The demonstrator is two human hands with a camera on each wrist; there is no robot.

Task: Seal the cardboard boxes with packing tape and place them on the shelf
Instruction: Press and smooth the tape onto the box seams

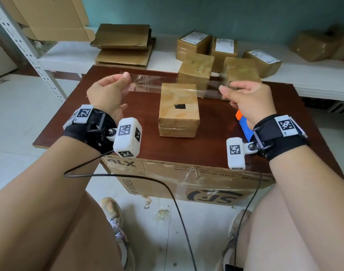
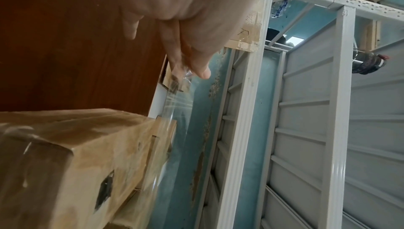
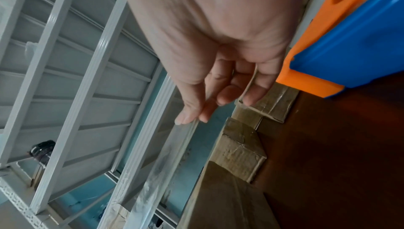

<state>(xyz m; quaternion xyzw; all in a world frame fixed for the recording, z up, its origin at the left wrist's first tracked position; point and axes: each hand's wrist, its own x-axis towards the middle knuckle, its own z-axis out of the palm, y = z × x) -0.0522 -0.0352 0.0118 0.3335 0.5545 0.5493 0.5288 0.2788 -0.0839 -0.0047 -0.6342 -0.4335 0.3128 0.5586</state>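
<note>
Left hand (image 1: 108, 90) and right hand (image 1: 243, 98) each pinch an end of the clear tape strip (image 1: 173, 85), stretched crosswise above the far end of the box (image 1: 178, 110), mid-frame on the worktop (image 1: 85, 114)

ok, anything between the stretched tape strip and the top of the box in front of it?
Nothing visible. The tape strip hangs taut between the left hand and the right hand, over the far edge of the box on the table. The gap under it looks clear; the other boxes sit behind.
</note>
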